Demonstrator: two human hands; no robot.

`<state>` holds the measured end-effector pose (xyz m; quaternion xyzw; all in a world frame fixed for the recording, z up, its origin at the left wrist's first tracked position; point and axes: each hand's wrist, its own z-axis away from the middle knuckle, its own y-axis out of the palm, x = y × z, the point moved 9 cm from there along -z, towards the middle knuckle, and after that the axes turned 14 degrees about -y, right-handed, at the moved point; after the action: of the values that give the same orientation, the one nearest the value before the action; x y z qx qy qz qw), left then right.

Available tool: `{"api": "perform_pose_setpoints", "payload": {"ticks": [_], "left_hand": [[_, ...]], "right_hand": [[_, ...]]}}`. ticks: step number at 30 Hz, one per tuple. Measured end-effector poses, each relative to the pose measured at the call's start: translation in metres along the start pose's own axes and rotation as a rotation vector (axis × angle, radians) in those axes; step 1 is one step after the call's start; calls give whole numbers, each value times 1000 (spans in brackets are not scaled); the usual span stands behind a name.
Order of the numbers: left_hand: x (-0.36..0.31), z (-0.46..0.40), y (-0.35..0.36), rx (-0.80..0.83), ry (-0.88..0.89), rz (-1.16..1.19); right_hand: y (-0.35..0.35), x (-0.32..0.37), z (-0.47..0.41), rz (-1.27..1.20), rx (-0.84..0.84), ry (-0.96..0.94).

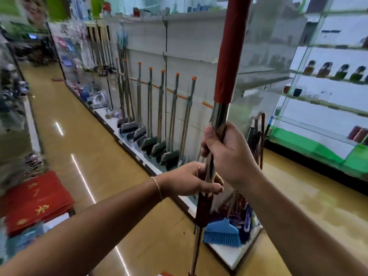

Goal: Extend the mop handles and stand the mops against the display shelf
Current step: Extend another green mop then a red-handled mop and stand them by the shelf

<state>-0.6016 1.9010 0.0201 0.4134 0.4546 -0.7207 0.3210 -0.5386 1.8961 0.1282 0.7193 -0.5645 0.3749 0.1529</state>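
Observation:
A mop handle (229, 56) stands nearly upright in front of me, with a red sleeve on top and a shiny metal tube below. My right hand (227, 154) grips the metal tube just under the red sleeve. Lower down, my left hand (191, 180) holds the tube right above a dark red collar (204, 210). The mop's head is out of view below the frame. The white display shelf (179, 42) runs along the aisle behind the handle, with a row of mops and brooms (161, 116) standing against it.
A blue broom head (221, 234) lies on the shelf's low white base beside the handle. Glass display cases (326, 100) stand to the right. Red mats (35, 198) are stacked at left. The glossy tan floor (83, 140) of the aisle stretches away.

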Motion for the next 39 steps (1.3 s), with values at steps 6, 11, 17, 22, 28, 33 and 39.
{"api": "perform_pose_setpoints", "payload": {"ticks": [6,11,17,22,28,33,39], "left_hand": [[-2,-68,-64,-84,-80,31],[6,-97,-118,-170,-79,88],[48,-109,-194,-403,-84,85],[98,-107,-268,-581,-105,77],[148,-107,-372,-674,-86,73],[171,-92,-459,-714,-59,70],[196,-56,-542,-860,-57,139]], "right_hand": [[-4,-62,-77,-84,139,-27],[14,-98,-132,-154,215,-79],[78,-151,-181,-188,342,-99],[151,-192,-222,-197,410,-119],[239,-230,-285,-318,474,-87],[311,-231,-351,-444,485,-87],[391,-215,-413,-561,507,-178]]}}
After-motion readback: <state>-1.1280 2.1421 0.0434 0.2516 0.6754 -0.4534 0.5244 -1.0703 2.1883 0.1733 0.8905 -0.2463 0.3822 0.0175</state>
